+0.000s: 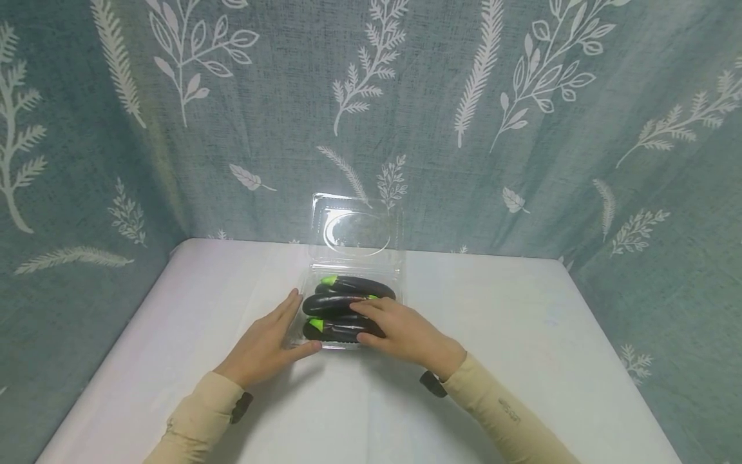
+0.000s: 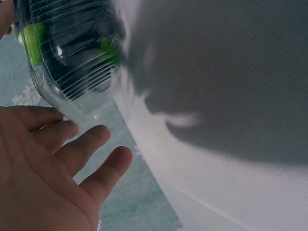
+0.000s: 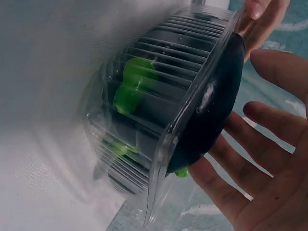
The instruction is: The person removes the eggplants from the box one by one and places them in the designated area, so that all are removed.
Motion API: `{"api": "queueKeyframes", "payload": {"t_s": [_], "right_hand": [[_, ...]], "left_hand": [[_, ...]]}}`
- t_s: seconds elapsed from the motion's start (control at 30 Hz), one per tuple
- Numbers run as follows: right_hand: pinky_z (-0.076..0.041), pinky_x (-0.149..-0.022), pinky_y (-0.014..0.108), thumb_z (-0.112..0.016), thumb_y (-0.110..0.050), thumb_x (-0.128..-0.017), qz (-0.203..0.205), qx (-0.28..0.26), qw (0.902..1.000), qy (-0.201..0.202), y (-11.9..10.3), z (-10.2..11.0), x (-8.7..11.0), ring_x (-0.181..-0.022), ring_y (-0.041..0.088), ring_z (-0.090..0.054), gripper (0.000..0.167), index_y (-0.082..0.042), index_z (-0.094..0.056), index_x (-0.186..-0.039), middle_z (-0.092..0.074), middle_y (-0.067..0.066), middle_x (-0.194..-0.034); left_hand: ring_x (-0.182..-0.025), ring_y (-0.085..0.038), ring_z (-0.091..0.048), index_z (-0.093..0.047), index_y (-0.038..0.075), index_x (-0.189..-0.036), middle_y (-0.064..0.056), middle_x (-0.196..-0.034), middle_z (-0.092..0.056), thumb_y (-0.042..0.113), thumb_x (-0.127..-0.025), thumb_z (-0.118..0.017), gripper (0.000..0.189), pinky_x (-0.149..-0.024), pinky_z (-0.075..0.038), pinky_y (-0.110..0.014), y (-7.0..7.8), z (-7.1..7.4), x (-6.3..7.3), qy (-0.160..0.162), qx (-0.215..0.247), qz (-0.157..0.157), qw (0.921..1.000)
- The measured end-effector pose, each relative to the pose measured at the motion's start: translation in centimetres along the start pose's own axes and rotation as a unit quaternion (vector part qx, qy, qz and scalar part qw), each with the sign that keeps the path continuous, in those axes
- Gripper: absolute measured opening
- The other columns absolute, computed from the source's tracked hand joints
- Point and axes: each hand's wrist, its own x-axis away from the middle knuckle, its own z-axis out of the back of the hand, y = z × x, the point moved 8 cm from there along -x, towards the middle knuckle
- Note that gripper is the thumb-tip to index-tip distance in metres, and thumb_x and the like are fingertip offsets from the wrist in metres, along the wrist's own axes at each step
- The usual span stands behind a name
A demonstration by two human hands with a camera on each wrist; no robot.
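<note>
Several dark eggplants (image 1: 333,303) with bright green caps lie stacked crosswise in a clear plastic clamshell container (image 1: 342,346). Its hinged lid (image 1: 356,254) stands raised at the back. My left hand (image 1: 262,343) is beside the container's left wall, fingers extended and thumb near the front corner; the left wrist view shows its fingertips right at the clear wall. From the right, my right hand (image 1: 410,332) rests over the eggplants, fingers spread and gently bent. In the right wrist view its fingertips are against the topmost eggplant (image 3: 211,103), which bulges above the rim.
A white cloth (image 1: 498,322) covers the table. Behind and at both sides hangs a grey-green curtain (image 1: 429,193) with white leaf prints, close behind the raised lid. Small dark devices (image 1: 433,384) are strapped under both wrists.
</note>
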Motion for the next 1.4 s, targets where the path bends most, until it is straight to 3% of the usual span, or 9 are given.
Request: {"api": "queueKeyframes", "payload": {"t_s": [0.43,0.93,1.17,1.4], "right_hand": [[-0.054,-0.098,0.039,-0.067,-0.035,-0.099,-0.017,0.026,0.9988,-0.038,0.0,-1.3,-0.5,-0.118,0.023,-0.063,0.044,-0.011,-0.065,-0.135,-0.068,0.008,-0.127],[-0.055,-0.096,0.037,-0.066,-0.035,-0.100,-0.019,0.036,0.9984,-0.039,0.3,-1.8,-0.5,-0.115,0.021,-0.065,0.042,-0.013,-0.066,-0.135,-0.070,0.006,-0.123],[-0.056,-0.094,0.037,-0.068,-0.035,-0.099,-0.006,0.050,0.9985,-0.020,0.1,-1.4,-0.4,-0.113,0.021,-0.065,0.042,-0.013,-0.066,-0.134,-0.070,0.006,-0.122],[-0.055,-0.095,0.037,-0.071,-0.033,-0.097,0.021,0.061,0.9974,0.031,-0.5,0.2,0.1,-0.112,0.021,-0.066,0.041,-0.013,-0.066,-0.133,-0.071,0.003,-0.122]], "left_hand": [[-0.137,-0.047,-0.044,-0.028,0.000,-0.159,-0.017,-0.165,-0.024,0.070,-0.090,-0.061,0.103,-0.110,-0.040,-0.060,-0.3,-0.3,0.0,-0.002,-0.002,0.013,0.9999],[-0.137,-0.048,-0.042,-0.027,0.001,-0.159,-0.016,-0.166,-0.023,0.069,-0.092,-0.058,0.101,-0.111,-0.038,-0.061,-0.5,-0.4,0.0,-0.008,0.004,0.030,0.9995],[-0.137,-0.049,-0.042,-0.026,0.001,-0.160,-0.016,-0.166,-0.022,0.071,-0.090,-0.059,0.103,-0.110,-0.039,-0.062,-0.5,-0.5,-0.1,-0.011,0.005,0.037,0.9992],[-0.139,-0.048,-0.041,-0.026,0.000,-0.159,-0.016,-0.166,-0.023,0.070,-0.089,-0.062,0.104,-0.110,-0.039,-0.061,-0.4,-0.5,-0.1,-0.011,0.007,0.035,0.9993]]}}
